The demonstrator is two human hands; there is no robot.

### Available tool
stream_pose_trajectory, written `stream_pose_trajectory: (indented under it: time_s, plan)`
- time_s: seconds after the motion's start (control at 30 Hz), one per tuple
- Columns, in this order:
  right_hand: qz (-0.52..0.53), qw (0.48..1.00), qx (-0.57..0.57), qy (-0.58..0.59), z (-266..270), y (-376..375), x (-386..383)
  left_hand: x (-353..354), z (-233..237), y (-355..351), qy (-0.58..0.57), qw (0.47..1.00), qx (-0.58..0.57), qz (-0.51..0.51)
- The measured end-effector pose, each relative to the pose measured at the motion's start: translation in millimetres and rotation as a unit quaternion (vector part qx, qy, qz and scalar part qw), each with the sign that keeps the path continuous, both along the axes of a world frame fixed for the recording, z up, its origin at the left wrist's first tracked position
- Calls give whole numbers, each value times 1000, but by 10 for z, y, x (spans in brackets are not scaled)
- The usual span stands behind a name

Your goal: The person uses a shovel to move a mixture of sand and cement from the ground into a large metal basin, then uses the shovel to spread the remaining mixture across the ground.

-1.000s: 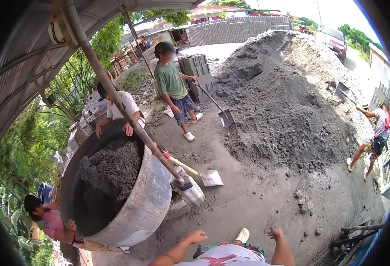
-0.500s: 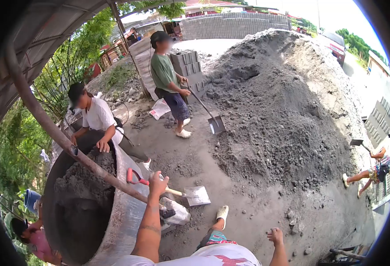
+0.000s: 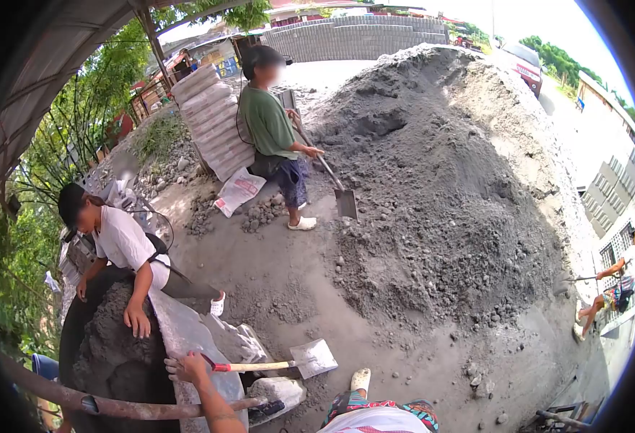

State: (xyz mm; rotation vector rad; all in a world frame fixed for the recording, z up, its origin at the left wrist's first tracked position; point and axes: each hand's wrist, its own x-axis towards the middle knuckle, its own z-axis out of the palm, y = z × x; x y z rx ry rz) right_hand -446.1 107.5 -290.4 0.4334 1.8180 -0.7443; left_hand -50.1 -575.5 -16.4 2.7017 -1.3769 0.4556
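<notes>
My left hand (image 3: 190,366) reaches in from the bottom and closes around the red grip end of a shovel (image 3: 263,366), just over the rim of a large mixing drum (image 3: 177,328). The grip's loop is mostly hidden by my fingers. The shovel's pale wooden handle runs to the right, ending in a flat metal blade (image 3: 314,359) above the ground. Below the handle lies a dusty whitish sack (image 3: 281,395). A rusty pipe (image 3: 137,409) crosses the drum's near side. Grey mix (image 3: 115,339) fills part of the drum. My right hand is out of view.
A person in a white shirt (image 3: 126,238) leans over the drum, one hand in the mix. Another person in green (image 3: 267,123) holds a shovel by a big grey sand pile (image 3: 440,202). Stacked sacks (image 3: 213,123) stand behind. A third person (image 3: 613,289) works at far right.
My left hand has moved left and down onto the shovel's grip, and the shovel handle now lies more level. The pipe sits lower across the drum. My right hand has left the view.
</notes>
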Motion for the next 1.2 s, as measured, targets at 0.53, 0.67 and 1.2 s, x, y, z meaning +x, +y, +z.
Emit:
stream_pose_trajectory:
  time_s: [0.53,0.67,1.2]
  plan:
    - [78,948,-178,253,1128,-2333,-2268,-192,-683,140,-20,994,-28,-102]
    - [64,981,-86,161,918,-1777,-2010,-163,-765,162,3,998,16,-57]
    - [-21,998,-41,45,352,-1280,-1641,-102,-942,-68,-11,995,29,-95]
